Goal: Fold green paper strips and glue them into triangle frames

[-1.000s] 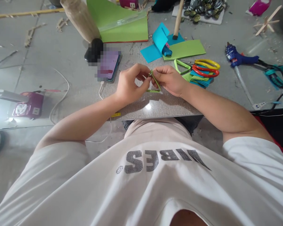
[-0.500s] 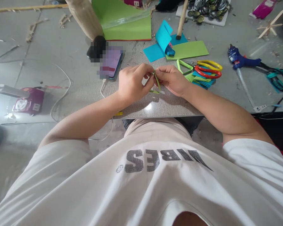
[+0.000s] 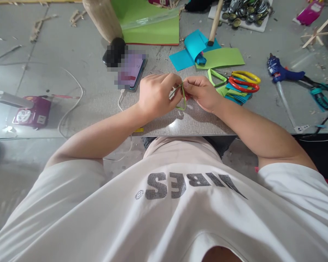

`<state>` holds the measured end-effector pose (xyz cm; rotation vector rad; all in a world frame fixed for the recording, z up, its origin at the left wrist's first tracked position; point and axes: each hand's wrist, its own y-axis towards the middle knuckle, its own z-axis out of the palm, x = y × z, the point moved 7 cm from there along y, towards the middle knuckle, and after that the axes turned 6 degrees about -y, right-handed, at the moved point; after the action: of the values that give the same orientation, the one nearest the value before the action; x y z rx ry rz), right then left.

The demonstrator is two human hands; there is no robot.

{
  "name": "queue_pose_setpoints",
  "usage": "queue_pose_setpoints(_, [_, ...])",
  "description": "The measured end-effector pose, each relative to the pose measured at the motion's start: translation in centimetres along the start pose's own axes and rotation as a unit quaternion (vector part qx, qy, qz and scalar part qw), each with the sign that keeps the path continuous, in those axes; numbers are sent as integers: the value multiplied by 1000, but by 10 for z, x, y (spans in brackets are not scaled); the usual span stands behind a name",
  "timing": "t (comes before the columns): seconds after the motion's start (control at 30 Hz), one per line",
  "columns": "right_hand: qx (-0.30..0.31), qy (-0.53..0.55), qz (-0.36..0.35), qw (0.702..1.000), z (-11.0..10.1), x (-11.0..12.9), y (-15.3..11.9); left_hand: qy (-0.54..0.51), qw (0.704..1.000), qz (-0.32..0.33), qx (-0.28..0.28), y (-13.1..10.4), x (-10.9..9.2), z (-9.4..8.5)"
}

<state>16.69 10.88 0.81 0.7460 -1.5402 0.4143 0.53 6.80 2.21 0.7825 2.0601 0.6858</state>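
Between my two hands is a narrow green paper strip [image 3: 184, 99], folded into an angular loop above the table near its front edge. My left hand [image 3: 160, 92] pinches it from the left, its fingertips partly hidden behind the hand. On the other side my right hand [image 3: 202, 92] is closed on the upper corner of the strip with thumb and forefinger. Just right of my right hand lies a green folded paper triangle [image 3: 216, 77]. Scissors with red and yellow handles [image 3: 243, 86] rest on blue and green paper pieces [image 3: 236, 95].
A phone [image 3: 132, 69] lies beyond my left hand. Blue paper [image 3: 182, 59] and a green paper strip [image 3: 224, 58] lie ahead. At right is a blue glue gun [image 3: 285, 74] with its cord. Bottle caps [image 3: 246, 12] cover a white board. A purple device [image 3: 34, 112] stands at left.
The camera view has shifted slightly, moving the table's things a little to the right. Both hands stay closed on the green strip, which now stands slightly more upright.
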Motion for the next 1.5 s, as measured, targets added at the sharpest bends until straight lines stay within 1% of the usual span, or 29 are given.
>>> queue_pose_setpoints(0.2, [5,-14,-6,1000,1,0,0,-7,1000,1,1,2,-2,0])
queue_pose_setpoints(0.3, [6,-14,-4,1000,1,-1,0,11,1000,3,0,2,-4,0])
queue_pose_setpoints(0.43, [14,-22,-8,1000,2,0,-1,26,1000,-8,14,1,-7,-1])
queue_pose_setpoints(0.6, [7,-26,-10,1000,0,0,-1,43,999,-13,23,-1,-13,-3])
queue_pose_setpoints(0.77, [11,-27,-13,999,-1,-2,-1,40,998,-40,28,0,-12,-3])
queue_pose_setpoints(0.9, [16,-31,-20,999,0,-2,0,63,996,-55,25,0,-9,-3])
queue_pose_setpoints(0.97, [13,-34,-12,999,0,-3,0,63,997,-48,17,-1,-7,-2])
queue_pose_setpoints(1.13, [-6,-7,7,1000,0,-4,-1,21,1000,12,-12,-3,-6,1])
queue_pose_setpoints(1.2, [-7,2,17,1000,0,-5,-1,10,1000,16,-14,-5,-6,0])
queue_pose_setpoints(1.27, [-1,-3,20,1000,2,-4,-2,1,1000,11,-9,-5,-8,-2])
queue_pose_setpoints(1.37, [6,-13,6,1000,4,-1,-2,-1,1000,-9,17,-5,-14,-6])
queue_pose_setpoints(1.5, [-17,-11,-3,1000,-2,1,-3,22,997,-53,57,-5,-21,-8])
